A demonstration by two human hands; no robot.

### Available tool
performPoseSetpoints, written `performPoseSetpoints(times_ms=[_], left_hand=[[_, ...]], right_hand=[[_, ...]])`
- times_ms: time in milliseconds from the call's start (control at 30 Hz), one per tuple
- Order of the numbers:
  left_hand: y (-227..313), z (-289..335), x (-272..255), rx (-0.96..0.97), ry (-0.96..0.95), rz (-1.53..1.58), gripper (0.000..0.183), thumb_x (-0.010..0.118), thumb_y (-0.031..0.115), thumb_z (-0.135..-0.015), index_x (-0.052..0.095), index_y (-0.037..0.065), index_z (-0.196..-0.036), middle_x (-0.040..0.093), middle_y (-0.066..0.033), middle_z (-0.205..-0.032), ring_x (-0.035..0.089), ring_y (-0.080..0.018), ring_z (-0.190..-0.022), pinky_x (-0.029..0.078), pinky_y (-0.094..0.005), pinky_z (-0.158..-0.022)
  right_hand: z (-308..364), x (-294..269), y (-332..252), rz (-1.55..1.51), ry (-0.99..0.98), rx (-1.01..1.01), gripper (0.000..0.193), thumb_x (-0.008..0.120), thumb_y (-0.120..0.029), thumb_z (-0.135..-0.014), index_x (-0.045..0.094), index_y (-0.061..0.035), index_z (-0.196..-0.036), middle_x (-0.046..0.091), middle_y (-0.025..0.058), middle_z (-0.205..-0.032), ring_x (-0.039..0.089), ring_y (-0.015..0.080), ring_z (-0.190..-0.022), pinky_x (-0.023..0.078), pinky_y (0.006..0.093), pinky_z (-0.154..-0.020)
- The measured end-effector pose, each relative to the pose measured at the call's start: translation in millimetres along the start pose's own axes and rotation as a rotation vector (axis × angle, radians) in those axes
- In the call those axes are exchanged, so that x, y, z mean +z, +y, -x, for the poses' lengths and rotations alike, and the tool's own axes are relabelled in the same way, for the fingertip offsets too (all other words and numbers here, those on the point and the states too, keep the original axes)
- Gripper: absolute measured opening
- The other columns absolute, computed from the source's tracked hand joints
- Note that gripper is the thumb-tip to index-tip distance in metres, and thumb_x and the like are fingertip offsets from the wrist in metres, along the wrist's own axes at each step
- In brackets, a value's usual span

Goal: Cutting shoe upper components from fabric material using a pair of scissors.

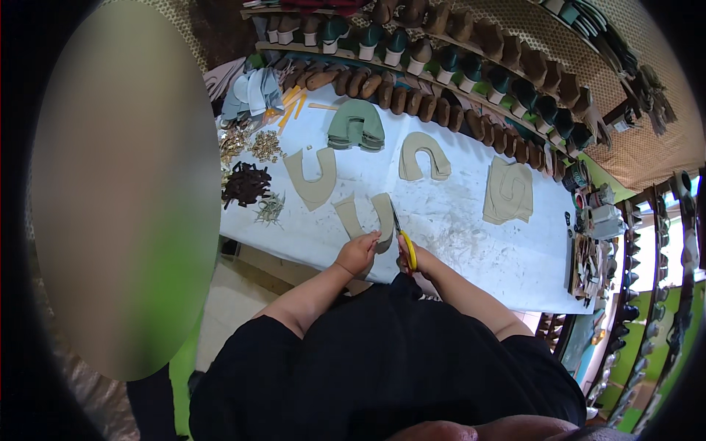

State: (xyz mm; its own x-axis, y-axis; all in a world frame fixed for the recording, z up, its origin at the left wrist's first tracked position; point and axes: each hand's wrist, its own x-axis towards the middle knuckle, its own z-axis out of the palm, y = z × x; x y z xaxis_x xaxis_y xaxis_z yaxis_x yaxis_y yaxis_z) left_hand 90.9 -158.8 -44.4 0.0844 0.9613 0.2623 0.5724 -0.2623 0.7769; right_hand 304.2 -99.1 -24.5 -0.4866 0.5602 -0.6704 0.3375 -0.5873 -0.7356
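Observation:
My left hand (358,253) is closed on the curved lower part of a beige U-shaped piece (384,213), its material too small to make out. Close beside it, my right hand (406,257) grips scissors with yellow handles (410,250). Their dark blades point away from me, along the right arm of the piece. Another beige U-shaped piece (318,195) lies flat to the left. Farther back are a stack of green U-shaped pieces (349,140) and a stack of beige ones (412,169). At the right rests a beige pile (500,213) with curved outlines.
A white-covered table (456,242) spreads before me. Small gold-coloured bits (266,145), dark brown strips (246,184) and thin scraps (271,209) lie in heaps at its left. Shoe lasts (412,103) line its back edge, below shelves of shoes (448,62). A blurred shape (121,191) covers the far left.

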Motion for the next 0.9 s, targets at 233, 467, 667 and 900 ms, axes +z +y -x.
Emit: performPoseSetpoints(times_ms=[233, 467, 667, 900], left_hand=[[-2.3, 2.7, 1.5, 0.033, -0.01, -0.023, 0.033, 0.057, 0.007, -0.092, 0.061, 0.008, -0.125, 0.068, -0.0173, -0.115, 0.066, -0.034, -0.105, 0.054, -0.0397, -0.089], [-4.2, 3.5, 3.6, 0.048, -0.016, -0.033, 0.035, 0.057, 0.007, -0.092, 0.06, 0.009, -0.127, 0.068, -0.0177, -0.115, 0.067, -0.0342, -0.103, 0.055, -0.0399, -0.088], [-3.8, 4.6, 4.2, 0.047, -0.015, -0.028, 0.035, 0.058, 0.008, -0.092, 0.06, 0.009, -0.127, 0.068, -0.0176, -0.114, 0.067, -0.0337, -0.103, 0.055, -0.0402, -0.087], [-3.5, 2.3, 4.2, 0.137, -0.031, -0.067, 0.026, 0.059, 0.014, -0.094, 0.061, 0.004, -0.118, 0.069, -0.0161, -0.111, 0.067, -0.033, -0.102, 0.054, -0.0416, -0.087]], right_hand=[[-2.5, 1.0, -0.5, 0.072, 0.031, 0.011, 0.075, 0.041, -0.083, -0.085, 0.047, -0.0087, -0.085, 0.047, 0.0036, -0.057, 0.048, 0.0156, -0.044, 0.038, 0.03, -0.04], [-3.0, 2.9, -0.6, 0.105, 0.066, -0.002, 0.077, 0.04, -0.084, -0.085, 0.049, -0.0073, -0.088, 0.049, 0.0042, -0.06, 0.049, 0.0162, -0.046, 0.038, 0.03, -0.041], [-4.0, 3.4, 0.9, 0.175, 0.086, 0.007, 0.079, 0.039, -0.083, -0.086, 0.05, -0.0047, -0.091, 0.051, 0.0061, -0.061, 0.05, 0.0173, -0.046, 0.038, 0.031, -0.042], [-9.0, 3.9, 3.1, 0.257, 0.128, 0.013, 0.081, 0.039, -0.08, -0.088, 0.053, -0.0006, -0.089, 0.055, 0.0092, -0.059, 0.055, 0.0193, -0.048, 0.041, 0.0326, -0.042]])
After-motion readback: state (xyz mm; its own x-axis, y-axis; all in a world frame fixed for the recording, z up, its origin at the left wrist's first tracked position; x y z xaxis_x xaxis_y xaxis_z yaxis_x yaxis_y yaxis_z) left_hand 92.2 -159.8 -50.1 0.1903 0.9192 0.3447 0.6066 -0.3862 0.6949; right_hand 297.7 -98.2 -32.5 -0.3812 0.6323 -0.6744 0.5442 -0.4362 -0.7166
